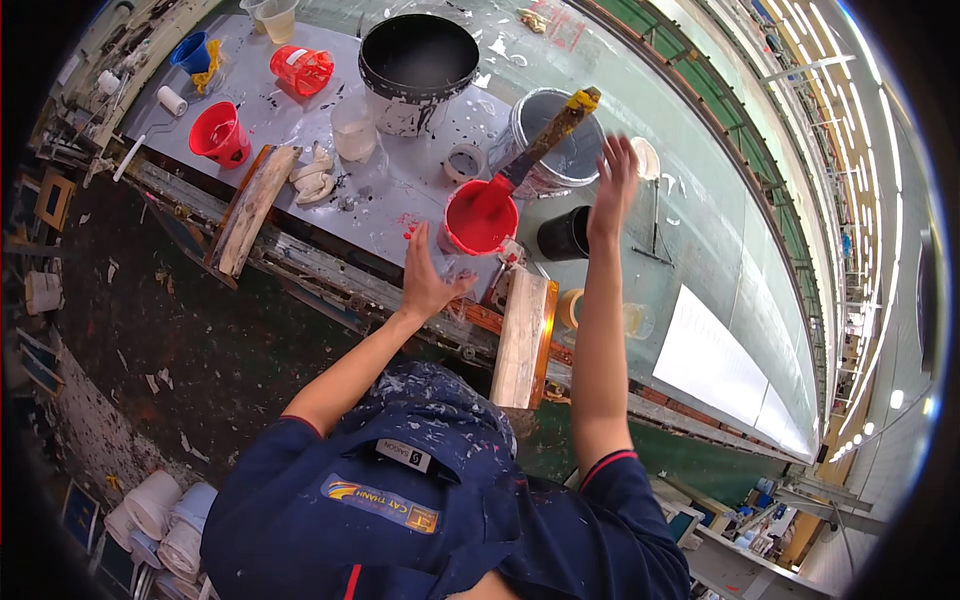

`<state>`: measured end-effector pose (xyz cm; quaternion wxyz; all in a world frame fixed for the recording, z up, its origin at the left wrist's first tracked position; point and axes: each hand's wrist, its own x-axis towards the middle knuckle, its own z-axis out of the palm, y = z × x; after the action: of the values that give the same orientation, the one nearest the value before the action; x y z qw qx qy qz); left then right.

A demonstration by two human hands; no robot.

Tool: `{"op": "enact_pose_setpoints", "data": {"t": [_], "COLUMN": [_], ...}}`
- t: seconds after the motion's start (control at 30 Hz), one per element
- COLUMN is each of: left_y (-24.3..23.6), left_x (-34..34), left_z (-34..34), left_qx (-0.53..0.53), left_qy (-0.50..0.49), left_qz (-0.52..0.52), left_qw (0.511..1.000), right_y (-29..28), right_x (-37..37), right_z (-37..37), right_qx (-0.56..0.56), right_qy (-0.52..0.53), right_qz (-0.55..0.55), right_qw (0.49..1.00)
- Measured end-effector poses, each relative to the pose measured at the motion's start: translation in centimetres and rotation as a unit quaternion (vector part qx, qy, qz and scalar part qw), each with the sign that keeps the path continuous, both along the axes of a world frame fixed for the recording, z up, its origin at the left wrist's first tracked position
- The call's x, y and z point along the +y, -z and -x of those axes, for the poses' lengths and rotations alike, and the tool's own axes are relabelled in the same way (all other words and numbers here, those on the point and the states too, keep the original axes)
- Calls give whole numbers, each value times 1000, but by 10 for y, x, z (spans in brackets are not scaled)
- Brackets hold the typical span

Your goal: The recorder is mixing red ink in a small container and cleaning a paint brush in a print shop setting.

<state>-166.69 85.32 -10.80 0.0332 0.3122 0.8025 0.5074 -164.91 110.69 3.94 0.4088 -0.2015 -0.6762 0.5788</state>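
Paint cup (459, 245) near bucket (508, 150), black cup (563, 237)

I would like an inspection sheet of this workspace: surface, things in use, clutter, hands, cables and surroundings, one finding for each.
Surface: flat grey worktop, spotted with paint.
Things in use: round red plastic cup containing red paint; flat tool with a yellow-tipped brown handle leans in it.
Clutter: large black-and-white bucket, crumpled whitish rag, long pale wooden bar with an orange edge.
Hands: left hand open beside the cup, contact unclear; right hand open, raised, holding nothing.
Cables: nothing seen near the hands.
Surroundings: dark floor with pale scraps; whitish buckets stacked at lower left.
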Motion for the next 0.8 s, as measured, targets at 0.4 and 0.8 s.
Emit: {"op": "enact_pose_setpoints", "data": {"t": [0.4,0.8], "left_y": [4,4], "left_x": [48,50], "left_z": [1,-2], "left_qx": [-48,-53], "left_qy": [-49,-21], "left_qz": [-125,-118], "left_qw": [990,991], "right_y": [-37,-84], "right_x": [-85,-132], "right_z": [32,43], "right_qx": [151,261], "right_qy": [-107,10], "right_qz": [52,-86], "right_qw": [981,961]}}
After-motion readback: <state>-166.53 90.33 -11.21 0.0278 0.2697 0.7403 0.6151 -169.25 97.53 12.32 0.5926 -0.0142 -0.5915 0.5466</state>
